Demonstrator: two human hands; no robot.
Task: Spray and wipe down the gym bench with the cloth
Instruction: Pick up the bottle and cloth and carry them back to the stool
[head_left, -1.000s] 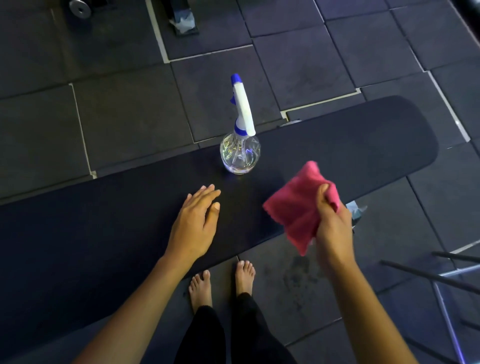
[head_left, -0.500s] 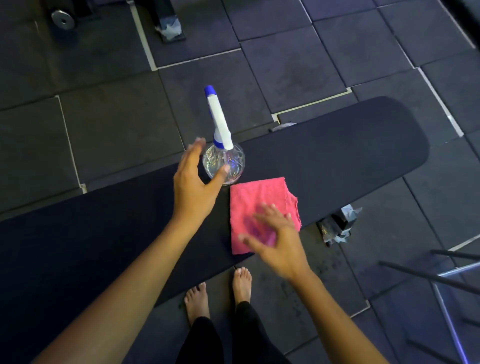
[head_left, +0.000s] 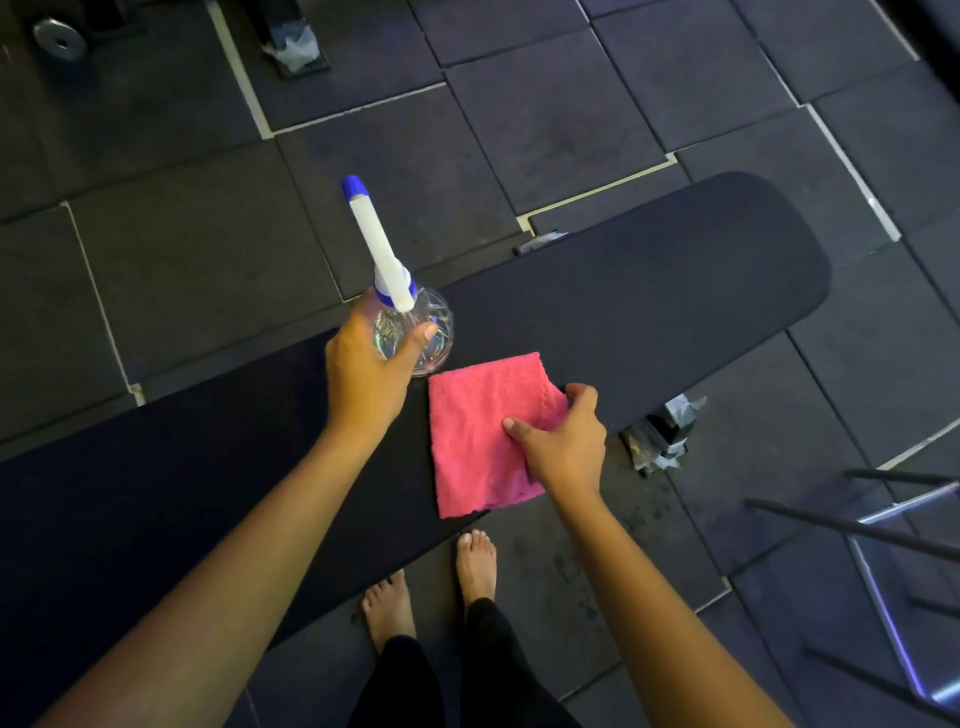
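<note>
Hands work together at the black gym bench (head_left: 649, 306). Lift the spray bottle (head_left: 410, 327) upright and aim its nozzle along the pad before wiping. Your left hand (head_left: 366, 376) wraps around the bottle's clear belly. Your right hand (head_left: 563, 444) pinches the pink cloth (head_left: 475, 436), lying flat near the bench's near edge.

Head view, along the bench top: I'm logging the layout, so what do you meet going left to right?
Left hand gripping the clear round spray bottle → flat pink cloth → right hand on its right edge → bare rounded end of the black padded bench.
</note>
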